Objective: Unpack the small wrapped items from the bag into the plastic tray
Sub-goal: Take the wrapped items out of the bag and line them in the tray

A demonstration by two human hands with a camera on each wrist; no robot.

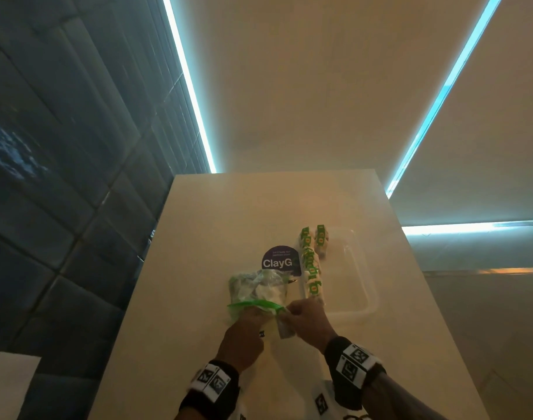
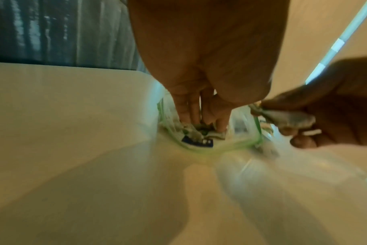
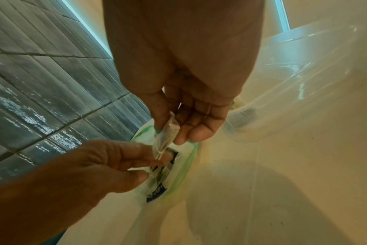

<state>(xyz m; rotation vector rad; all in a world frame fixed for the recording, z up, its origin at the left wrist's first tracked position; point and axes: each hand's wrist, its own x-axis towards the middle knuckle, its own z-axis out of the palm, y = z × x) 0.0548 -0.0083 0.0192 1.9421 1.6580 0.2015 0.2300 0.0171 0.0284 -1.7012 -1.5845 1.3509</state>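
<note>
I am pinching the bag (image 1: 257, 294) mouth with my right hand (image 1: 309, 321); my left hand (image 1: 244, 334) is apparently gripping a wrapped item (image 2: 217, 135) inside, with the tray (image 1: 362, 286) lying rightward.

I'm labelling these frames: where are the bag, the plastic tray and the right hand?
bag (image 1: 256, 291): head view, crumpled clear body.
plastic tray (image 1: 369, 291): head view, right rim.
right hand (image 1: 310, 319): head view, back of hand.

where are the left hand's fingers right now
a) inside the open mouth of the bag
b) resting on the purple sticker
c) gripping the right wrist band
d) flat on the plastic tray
a: the left wrist view shows the left hand with its fingers reaching into the green-rimmed mouth of the bag, while the right hand pinches the bag's edge.
</note>
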